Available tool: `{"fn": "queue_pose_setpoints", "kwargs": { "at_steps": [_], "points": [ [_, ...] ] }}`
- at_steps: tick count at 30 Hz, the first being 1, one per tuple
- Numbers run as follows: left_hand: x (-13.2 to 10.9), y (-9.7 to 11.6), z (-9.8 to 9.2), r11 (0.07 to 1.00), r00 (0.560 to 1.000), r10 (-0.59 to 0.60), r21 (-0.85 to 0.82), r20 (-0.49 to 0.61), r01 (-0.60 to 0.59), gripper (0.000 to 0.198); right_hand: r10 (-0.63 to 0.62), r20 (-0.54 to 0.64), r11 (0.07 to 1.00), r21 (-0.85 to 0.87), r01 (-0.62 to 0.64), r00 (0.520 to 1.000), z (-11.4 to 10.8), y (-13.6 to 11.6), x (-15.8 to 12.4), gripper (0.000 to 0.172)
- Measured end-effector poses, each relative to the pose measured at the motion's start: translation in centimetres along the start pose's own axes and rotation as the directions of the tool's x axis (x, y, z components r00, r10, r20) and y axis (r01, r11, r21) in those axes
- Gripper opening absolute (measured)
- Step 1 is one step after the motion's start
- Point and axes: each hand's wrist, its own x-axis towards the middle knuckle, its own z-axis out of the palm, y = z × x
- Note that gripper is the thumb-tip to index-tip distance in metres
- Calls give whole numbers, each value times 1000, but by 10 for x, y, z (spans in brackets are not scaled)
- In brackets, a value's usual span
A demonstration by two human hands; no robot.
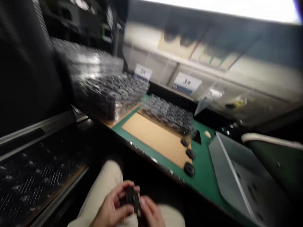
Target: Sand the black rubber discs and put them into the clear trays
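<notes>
Over my lap, my left hand (118,201) is closed around a small black part (132,198), its fingers and thumb gripping it from the left. My right hand (151,209) has its fingertips pressed against the part's right side; motion blur hides whether they pinch anything more. Three black round parts with a centre hole lie in a row at the right end of the tan cardboard sheet (151,135); the nearest round part (189,169) sits by the sheet's corner.
A plastic-wrapped block of several round parts (168,113) stands behind the cardboard on the green mat (203,170). Taller wrapped stacks (113,91) are at the left. A grey bin (220,176) with dark pieces inside stands at right. Labels (187,82) line the shelf.
</notes>
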Motion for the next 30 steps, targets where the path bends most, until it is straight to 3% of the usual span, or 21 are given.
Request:
{"fn": "queue_pose_setpoints", "kwargs": {
  "at_steps": [2,4,6,8,10,13,16,20,25,30],
  "points": [
    [-3,8,5,994,991,-70,-95,-111,60,55,65,-91,997,44,-62,994,-4,9,-2,42],
    [-1,18,11,983,980,-144,-133,-140,126,50,32,-220,999,30,-26,975,-11,9,-4,58],
    [3,24,14,977,973,-190,-124,-134,174,49,35,-267,998,55,-20,963,-19,0,-7,63],
    [5,25,15,973,969,-219,-95,-116,209,48,49,-227,998,41,-41,973,-24,-12,-11,49],
    [5,22,16,971,968,-237,-62,-86,233,51,13,-110,999,-31,-17,994,-27,-25,-16,30],
    [5,16,19,969,969,-246,-8,-33,246,57,-179,40,951,-249,183,983,-29,-40,-21,14],
    [7,13,24,970,970,-242,32,-5,242,58,-356,42,816,-472,333,933,-33,-47,-23,13],
    [8,15,24,950,950,-311,10,-12,312,58,-296,143,803,-498,327,944,-43,-50,-20,10],
    [6,14,15,893,894,-449,-41,-9,448,49,-422,124,689,-599,407,898,-44,-46,-13,22],
    [8,13,17,907,898,-420,-95,-134,410,45,-300,158,760,-557,335,941,-34,-44,-18,11]
  ]
}}
